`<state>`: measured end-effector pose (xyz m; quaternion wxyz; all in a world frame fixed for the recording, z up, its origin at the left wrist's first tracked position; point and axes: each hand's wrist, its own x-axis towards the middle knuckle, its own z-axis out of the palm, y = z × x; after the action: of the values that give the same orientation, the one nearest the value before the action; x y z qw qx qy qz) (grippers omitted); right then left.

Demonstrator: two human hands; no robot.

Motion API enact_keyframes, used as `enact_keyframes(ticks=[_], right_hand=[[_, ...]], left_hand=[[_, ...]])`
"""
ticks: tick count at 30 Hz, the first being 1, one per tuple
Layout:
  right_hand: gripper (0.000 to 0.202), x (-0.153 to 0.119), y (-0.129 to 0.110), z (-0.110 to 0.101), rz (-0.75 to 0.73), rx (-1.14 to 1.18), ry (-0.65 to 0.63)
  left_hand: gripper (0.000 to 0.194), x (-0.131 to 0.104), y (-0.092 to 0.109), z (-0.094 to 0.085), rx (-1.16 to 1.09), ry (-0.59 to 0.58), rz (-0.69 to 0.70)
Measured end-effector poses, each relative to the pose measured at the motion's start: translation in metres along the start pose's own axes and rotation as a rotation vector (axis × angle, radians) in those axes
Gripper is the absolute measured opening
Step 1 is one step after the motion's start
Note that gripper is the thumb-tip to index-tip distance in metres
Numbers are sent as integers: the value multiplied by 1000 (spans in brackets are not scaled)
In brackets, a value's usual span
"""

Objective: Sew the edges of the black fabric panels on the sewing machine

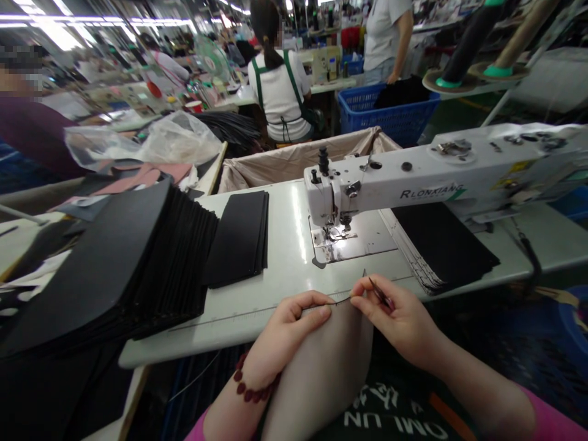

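Observation:
My left hand, wearing a dark red bead bracelet, pinches the top edge of a pale grey panel that hangs over the table's front edge onto my lap. My right hand has dark, pointed thread snips tucked in its fingers, tips pointing up and away. Thumb and forefinger of that hand pinch close to the panel's edge, where a short dark thread runs between both hands. Just beyond them stands a white sewing machine, its presser foot over the metal plate.
A tall stack of black panels leans at the left, beside a smaller black pile. More panels with pale edges lie under the machine arm. Behind are a cloth-lined bin, a blue basket and several people.

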<state>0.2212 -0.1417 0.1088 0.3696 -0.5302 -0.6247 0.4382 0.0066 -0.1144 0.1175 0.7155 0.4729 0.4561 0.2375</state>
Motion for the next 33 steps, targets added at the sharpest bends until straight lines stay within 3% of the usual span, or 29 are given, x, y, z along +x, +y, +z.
enact_keyframes(ticks=[5,11,15,19,22,26,28,30,33], right_hand=[[20,1,0,4,-130,-150,-48],[4,4,4,4,-339,-403,-108],[6,3,0,4,-253,-241,-160],[14,-1,-5,10,-89,61,-171],[8,-5,-3,16,-143,9,-88],[12,-8,5,20,-479,-424,129],[12,-8,6,21,-542,-513,166],[9,-8,5,21,-486,-434,126],[8,-7,3,18,-234,-163,49]], left_hand=[[24,0,1,1,62,-29,31],[23,-2,5,3,265,-15,123],[15,-4,8,5,367,-9,319],[11,-6,11,7,295,-115,405],[10,-5,12,7,309,-143,410],[11,-1,10,6,356,-140,436],[12,0,8,4,362,-141,447],[13,-1,6,2,357,-127,448],[12,-3,3,-2,327,-107,428]])
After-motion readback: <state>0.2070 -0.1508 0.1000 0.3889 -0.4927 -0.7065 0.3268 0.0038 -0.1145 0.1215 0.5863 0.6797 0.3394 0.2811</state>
